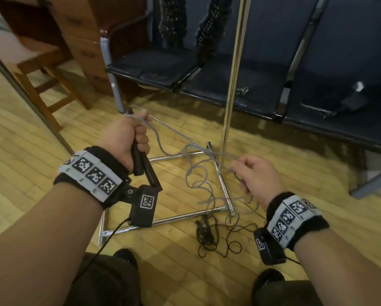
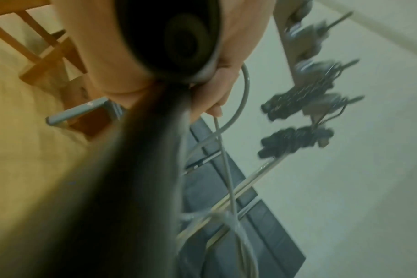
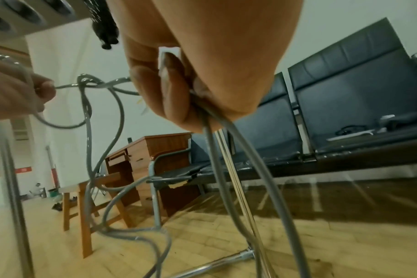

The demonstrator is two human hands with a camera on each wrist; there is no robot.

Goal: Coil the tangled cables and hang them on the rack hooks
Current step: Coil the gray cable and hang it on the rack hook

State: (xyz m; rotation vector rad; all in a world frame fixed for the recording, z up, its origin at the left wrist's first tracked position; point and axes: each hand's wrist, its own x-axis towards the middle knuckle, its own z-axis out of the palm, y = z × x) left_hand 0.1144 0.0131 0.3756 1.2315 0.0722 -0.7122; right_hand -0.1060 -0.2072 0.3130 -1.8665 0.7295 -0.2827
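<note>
Grey cable (image 1: 198, 175) pinched between both hands

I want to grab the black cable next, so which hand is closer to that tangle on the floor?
Right. The right hand is just above the black cable; the left hand is raised farther off to its left.

Grey cable (image 1: 191, 175), pale and plain. Thin black cable (image 1: 209, 235) in a heap on the floor (image 1: 52, 138), which is yellow-tan wood strips. Rack base (image 1: 185, 215) and pole (image 1: 233, 69) shiny chrome silver. Seats (image 1: 262, 85) dark navy-black with grey metal frame. Stool (image 1: 41, 78) orange-brown wood; desk (image 3: 160, 150) reddish-brown wood. Wristbands (image 1: 92, 173) black, with white panels of black-and-white square code patterns. Coiled bundles (image 2: 295, 143) on the hooks black. Wall (image 2: 345, 188) off-white.
</note>
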